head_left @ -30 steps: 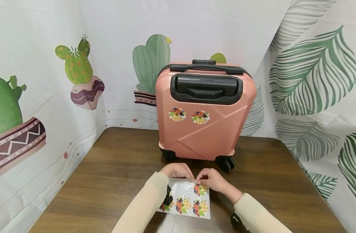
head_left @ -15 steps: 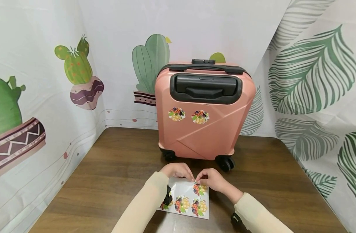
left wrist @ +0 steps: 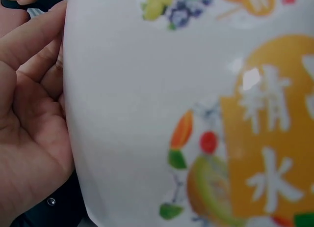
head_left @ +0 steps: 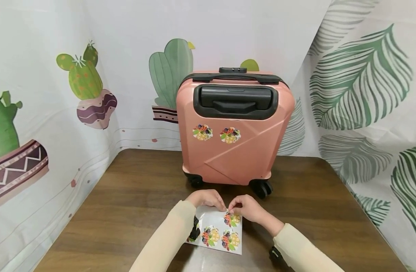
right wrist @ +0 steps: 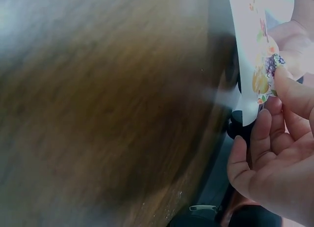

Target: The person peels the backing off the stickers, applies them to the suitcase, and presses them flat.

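Note:
A white sticker sheet [head_left: 208, 217] printed with round fruit stickers is held above the front of the wooden table. At its far edge my left hand [head_left: 208, 198] grips it, fingers behind the sheet in the left wrist view. My right hand [head_left: 248, 208] pinches the edge of the top right fruit sticker [head_left: 232, 219] between thumb and fingers. In the right wrist view, the edge of that sticker [right wrist: 269, 72] stands slightly off the sheet at the thumb. Two more stickers show in the near row; my left wrist hides others.
Behind the hands a pink suitcase [head_left: 233, 158] stands upright on the table [head_left: 136, 192]. Its front carries a left fruit sticker [head_left: 202, 132] and a right fruit sticker [head_left: 230, 135]. A patterned cloth [head_left: 133, 56] hangs around the table's back and sides.
The head view has shifted slightly, moving the suitcase a little left in the frame. Both hands keep nearly the same place and hold on the sheet and sticker.

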The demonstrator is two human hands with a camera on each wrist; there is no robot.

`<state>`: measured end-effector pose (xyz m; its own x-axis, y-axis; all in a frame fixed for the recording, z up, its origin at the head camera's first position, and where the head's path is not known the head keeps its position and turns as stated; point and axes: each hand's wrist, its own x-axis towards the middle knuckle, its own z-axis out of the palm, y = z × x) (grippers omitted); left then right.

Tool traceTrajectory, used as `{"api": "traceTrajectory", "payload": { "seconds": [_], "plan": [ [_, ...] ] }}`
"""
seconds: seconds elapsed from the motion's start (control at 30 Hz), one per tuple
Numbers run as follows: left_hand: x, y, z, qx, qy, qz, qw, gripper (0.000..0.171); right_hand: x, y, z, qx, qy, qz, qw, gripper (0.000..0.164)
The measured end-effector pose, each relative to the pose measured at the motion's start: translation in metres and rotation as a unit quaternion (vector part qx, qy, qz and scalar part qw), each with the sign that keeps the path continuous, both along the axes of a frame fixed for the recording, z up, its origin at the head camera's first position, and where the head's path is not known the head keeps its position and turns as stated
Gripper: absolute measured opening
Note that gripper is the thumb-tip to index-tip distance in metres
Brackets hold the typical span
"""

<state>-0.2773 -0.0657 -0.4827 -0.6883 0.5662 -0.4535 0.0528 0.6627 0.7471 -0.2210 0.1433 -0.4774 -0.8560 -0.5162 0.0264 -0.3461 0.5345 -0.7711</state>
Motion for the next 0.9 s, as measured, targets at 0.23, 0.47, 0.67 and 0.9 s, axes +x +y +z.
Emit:
{"api": "traceTrajectory", "payload": {
  "seconds": [0.23, 0.47, 0.67, 0.9],
  "plan": [
    [0.0, 0.002, 0.001, -0.011, 0.013, 0.004, 0.9999, 0.021, -0.001, 0.004, 0.0, -0.005, 0.013, 0.003, 1.0, 0.006],
    [0.002, 0.002, 0.0, -0.027, 0.035, -0.007, 0.999, 0.02, 0.004, 0.005, -0.003, -0.013, 0.015, 0.004, 1.0, 0.006],
    [0.007, 0.0, -0.002, -0.036, 0.05, 0.003, 0.9981, 0.019, 0.008, 0.005, -0.002, -0.029, 0.035, 0.011, 0.999, 0.006],
    [0.006, 0.004, 0.0, -0.03, 0.062, -0.005, 0.9976, 0.018, 0.01, 0.008, 0.002, -0.03, 0.042, 0.0, 0.999, 0.006]
  ]
}}
